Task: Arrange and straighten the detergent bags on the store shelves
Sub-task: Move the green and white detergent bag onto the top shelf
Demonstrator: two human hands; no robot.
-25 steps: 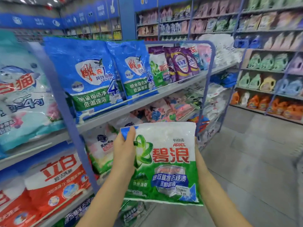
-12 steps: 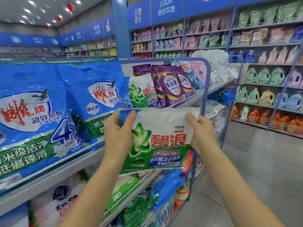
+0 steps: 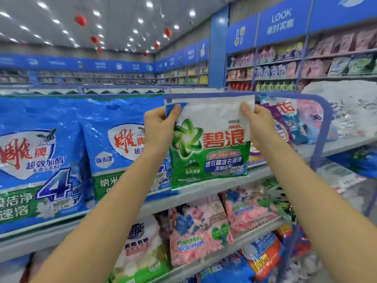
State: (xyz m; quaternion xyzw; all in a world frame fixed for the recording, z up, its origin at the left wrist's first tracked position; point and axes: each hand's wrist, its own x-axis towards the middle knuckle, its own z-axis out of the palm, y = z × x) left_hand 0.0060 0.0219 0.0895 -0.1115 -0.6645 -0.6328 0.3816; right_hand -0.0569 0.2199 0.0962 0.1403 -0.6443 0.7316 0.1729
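While left hand (image 3: pixel 159 127) and right hand (image 3: pixel 259 125) are pinching top corners, green-white detergent bag (image 3: pixel 210 144) is hanging upright just right of blue bag (image 3: pixel 122 144); likely soft, bottom-heavy, slick; seam corners gripping best.

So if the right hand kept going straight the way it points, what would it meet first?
Beyond the green bag it pinches, the right hand would probably meet the purple bags standing behind on the top shelf; depth is unclear, so it could be the blue rail instead.

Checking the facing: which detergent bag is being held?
The green-and-white Ariel bag, top corners pinched by left hand and right hand; the blue bags are not held.
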